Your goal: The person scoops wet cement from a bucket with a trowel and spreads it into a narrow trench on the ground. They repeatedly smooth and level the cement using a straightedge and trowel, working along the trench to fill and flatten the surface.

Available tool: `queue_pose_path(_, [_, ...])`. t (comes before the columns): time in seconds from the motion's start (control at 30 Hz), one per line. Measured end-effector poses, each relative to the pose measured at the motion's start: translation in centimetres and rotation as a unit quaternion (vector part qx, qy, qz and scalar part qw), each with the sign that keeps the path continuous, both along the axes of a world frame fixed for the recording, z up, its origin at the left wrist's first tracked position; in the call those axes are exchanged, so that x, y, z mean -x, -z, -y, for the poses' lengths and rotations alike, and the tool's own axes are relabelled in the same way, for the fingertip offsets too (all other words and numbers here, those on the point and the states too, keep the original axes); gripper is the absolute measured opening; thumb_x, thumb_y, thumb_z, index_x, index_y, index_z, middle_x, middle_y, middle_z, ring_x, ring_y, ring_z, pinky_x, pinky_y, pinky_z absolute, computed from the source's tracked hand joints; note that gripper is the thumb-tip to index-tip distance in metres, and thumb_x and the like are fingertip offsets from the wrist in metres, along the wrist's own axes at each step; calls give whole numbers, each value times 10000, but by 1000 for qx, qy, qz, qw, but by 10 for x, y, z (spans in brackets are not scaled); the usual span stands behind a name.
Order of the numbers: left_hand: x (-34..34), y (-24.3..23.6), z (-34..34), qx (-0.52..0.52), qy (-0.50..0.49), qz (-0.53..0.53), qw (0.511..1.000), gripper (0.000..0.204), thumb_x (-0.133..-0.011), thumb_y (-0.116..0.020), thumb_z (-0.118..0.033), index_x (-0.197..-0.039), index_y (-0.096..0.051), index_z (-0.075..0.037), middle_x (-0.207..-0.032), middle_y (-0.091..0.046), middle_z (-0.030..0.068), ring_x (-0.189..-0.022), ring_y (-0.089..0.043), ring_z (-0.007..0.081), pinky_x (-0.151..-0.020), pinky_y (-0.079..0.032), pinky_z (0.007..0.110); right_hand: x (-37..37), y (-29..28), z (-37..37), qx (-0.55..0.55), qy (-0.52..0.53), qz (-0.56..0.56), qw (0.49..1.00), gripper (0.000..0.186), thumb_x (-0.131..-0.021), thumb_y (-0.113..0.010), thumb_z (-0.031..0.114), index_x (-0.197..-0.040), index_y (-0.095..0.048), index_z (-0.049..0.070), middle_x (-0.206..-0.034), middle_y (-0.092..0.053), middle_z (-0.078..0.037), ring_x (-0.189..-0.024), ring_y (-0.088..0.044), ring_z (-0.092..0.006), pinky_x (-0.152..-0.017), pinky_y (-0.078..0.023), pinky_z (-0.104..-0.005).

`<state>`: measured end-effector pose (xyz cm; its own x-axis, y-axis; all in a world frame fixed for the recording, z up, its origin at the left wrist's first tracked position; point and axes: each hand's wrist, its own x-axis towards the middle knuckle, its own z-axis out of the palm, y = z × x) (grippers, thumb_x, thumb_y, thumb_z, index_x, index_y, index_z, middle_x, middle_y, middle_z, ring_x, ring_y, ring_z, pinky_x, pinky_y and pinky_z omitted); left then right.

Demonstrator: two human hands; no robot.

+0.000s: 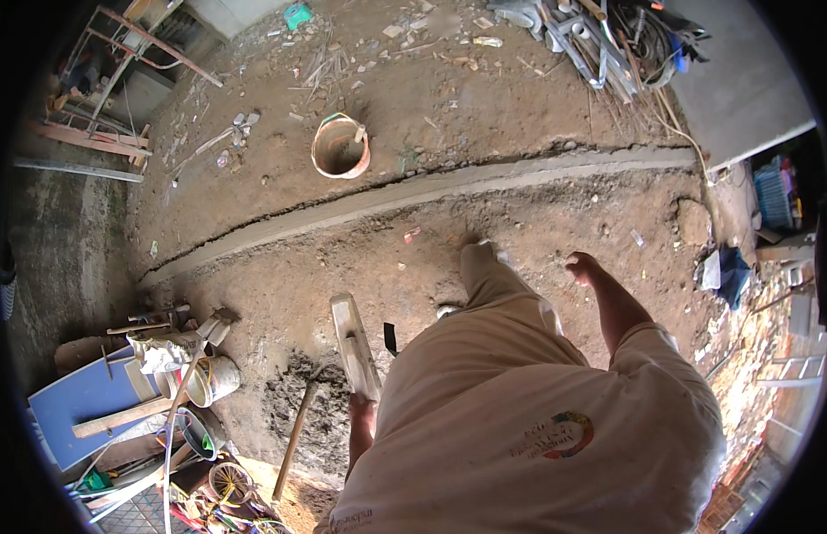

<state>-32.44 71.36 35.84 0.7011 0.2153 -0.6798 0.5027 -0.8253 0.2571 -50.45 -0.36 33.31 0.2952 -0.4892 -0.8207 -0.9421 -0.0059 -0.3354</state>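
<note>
My left hand [362, 411] grips a long, mortar-smeared wooden float [346, 329], held lengthwise at my left side. My right hand [583, 267] hangs out to the right over the dirt, fingers loosely curled, with nothing visible in them. My legs [498, 285] in beige trousers stand below me. A long grey cement strip [440, 187] crosses the dirt in front of me, with a bucket [338, 153] holding a handled tool just beyond it. A long-handled tool [293, 432] lies by a dark, wet-looking patch at my left.
Cluttered boards, buckets and tools [93, 405] lie at lower left. A metal frame with planks [93, 133] is at upper left. Pipes and hoses [600, 44] are piled at upper right beside a grey wall [734, 80]. Crates and a ladder [791, 365] sit along the right edge.
</note>
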Motion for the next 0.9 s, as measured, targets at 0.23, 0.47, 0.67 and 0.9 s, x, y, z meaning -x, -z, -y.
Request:
queue_pose_path(0.23, [-17,-9,2,-20,33,-17,999,630,-697,-759,-151,-1259,-511,-9,-1229,-597,236,-1125,-591,391,-923,-489,474,8,59,-10,-127,38,-47,990,376,-921,-672,226,-1275,-550,193,-970,-638,-200,-812,-630,-365,-694,-549,-523])
queue_pose_path(0.47, [-58,-25,-3,-39,65,-7,997,628,-692,-772,-181,-1234,-515,5,-1204,-608,243,-1112,-596,406,-925,-487,478,-98,43,-22,-13,-48,32,998,333,-928,-667,260,-1238,-586,167,-755,-653,-173,-558,-616,-251,-496,-520,-397])
queue_pose_path(0.67, [-119,-47,9,-35,69,15,997,630,-688,-783,-207,-1214,-519,16,-1183,-617,250,-1100,-600,419,-928,-486,482,-166,28,-4,-17,-79,57,995,357,-921,-674,251,-1253,-587,155,-695,-625,-150,-545,-593,-232,-498,-505,-387])
queue_pose_path(0.9, [-211,-101,59,-59,78,-49,994,710,-714,-759,-197,-1324,-460,13,-1303,-536,277,-1190,-542,422,-981,-469,479,-212,-11,30,44,-50,52,996,344,-882,-692,290,-1182,-637,130,-941,-706,-168,-831,-681,-279,-735,-533,-395])
